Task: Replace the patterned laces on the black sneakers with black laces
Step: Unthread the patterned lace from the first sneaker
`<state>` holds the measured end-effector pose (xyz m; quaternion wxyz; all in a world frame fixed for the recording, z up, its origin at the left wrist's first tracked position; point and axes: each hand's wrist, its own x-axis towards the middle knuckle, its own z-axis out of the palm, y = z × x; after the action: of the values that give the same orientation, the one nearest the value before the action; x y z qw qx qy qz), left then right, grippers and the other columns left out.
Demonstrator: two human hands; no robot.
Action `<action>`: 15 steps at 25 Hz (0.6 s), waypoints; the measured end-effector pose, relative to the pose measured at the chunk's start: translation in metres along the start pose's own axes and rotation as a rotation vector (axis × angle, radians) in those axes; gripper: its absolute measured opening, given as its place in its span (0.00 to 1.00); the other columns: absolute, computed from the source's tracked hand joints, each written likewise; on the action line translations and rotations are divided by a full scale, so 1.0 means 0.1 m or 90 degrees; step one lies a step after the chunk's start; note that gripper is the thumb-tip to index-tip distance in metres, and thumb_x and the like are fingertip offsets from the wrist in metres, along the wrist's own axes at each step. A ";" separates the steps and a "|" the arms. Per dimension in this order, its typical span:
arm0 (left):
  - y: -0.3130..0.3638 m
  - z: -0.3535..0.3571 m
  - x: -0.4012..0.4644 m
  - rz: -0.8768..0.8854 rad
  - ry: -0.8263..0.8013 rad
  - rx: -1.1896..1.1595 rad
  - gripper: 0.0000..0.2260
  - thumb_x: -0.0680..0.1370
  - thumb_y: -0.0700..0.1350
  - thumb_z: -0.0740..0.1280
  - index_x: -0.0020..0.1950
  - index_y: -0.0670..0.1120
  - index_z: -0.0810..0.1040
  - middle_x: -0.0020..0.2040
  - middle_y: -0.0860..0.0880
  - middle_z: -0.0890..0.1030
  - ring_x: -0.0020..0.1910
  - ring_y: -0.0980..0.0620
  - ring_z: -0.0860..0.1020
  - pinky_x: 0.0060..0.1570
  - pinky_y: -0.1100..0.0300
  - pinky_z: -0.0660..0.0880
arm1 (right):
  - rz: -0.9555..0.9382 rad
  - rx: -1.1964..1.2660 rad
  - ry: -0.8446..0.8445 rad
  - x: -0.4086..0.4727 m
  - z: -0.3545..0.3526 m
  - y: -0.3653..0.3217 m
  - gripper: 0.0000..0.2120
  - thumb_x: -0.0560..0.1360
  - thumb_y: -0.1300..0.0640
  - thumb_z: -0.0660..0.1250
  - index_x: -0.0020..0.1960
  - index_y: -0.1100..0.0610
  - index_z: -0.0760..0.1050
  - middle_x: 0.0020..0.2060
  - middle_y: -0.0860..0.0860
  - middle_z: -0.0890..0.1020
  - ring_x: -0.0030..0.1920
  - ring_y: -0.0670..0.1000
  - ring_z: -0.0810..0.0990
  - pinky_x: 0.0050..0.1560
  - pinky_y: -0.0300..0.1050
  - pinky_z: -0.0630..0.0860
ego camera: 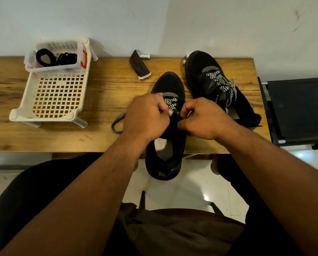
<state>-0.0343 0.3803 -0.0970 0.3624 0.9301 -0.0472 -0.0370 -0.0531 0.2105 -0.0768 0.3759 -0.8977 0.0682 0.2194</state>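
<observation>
Black sneaker (165,159) eyelets hidden, both hands (147,115) pinching its patterned lace (170,103)

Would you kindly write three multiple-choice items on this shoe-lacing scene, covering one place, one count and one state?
1. Where do the coiled black laces lie?
A. in the small clear plastic basket on the white lattice rack
B. inside the far sneaker
C. on the black seat

2. How many black sneakers stand on the wooden table?
A. one
B. two
C. three

3. What is the state of the far black sneaker?
A. bare of laces
B. laced in black
C. laced with the black-and-white patterned lace

Answers: 1 A, the coils sit in the basket at the table's back left. 2 B, the near black sneaker lies under the left hand and right hand, the other behind it. 3 C, its zigzag lace is threaded and bunched.
</observation>
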 end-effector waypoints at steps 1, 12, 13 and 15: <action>-0.03 -0.01 0.05 -0.071 0.021 -0.083 0.03 0.75 0.46 0.76 0.44 0.51 0.83 0.55 0.54 0.85 0.56 0.55 0.82 0.52 0.67 0.75 | 0.001 0.002 -0.001 0.00 0.00 0.01 0.06 0.70 0.57 0.77 0.41 0.53 0.80 0.38 0.50 0.83 0.41 0.52 0.83 0.47 0.56 0.84; 0.01 -0.19 0.09 -0.200 0.005 -0.174 0.19 0.74 0.38 0.72 0.61 0.55 0.76 0.50 0.61 0.76 0.41 0.72 0.76 0.35 0.68 0.73 | 0.007 -0.024 0.001 0.00 0.01 0.00 0.07 0.71 0.54 0.78 0.42 0.51 0.80 0.39 0.48 0.83 0.42 0.49 0.83 0.44 0.50 0.82; 0.06 -0.20 0.06 -0.109 -0.040 -0.113 0.20 0.73 0.39 0.73 0.61 0.56 0.78 0.52 0.61 0.77 0.42 0.74 0.76 0.39 0.70 0.75 | 0.008 -0.026 0.004 0.00 0.02 -0.01 0.07 0.70 0.53 0.78 0.41 0.51 0.80 0.38 0.48 0.83 0.42 0.50 0.83 0.44 0.50 0.83; 0.12 -0.16 -0.02 0.019 -0.073 0.007 0.14 0.72 0.43 0.76 0.54 0.55 0.82 0.57 0.57 0.82 0.51 0.65 0.79 0.49 0.66 0.77 | 0.007 -0.028 0.011 0.01 0.03 -0.01 0.07 0.69 0.53 0.78 0.40 0.51 0.80 0.37 0.49 0.83 0.40 0.50 0.83 0.43 0.52 0.83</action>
<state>-0.0349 0.3821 -0.0769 0.3545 0.9276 -0.0817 -0.0848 -0.0529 0.2134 -0.0784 0.3544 -0.9072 0.0710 0.2153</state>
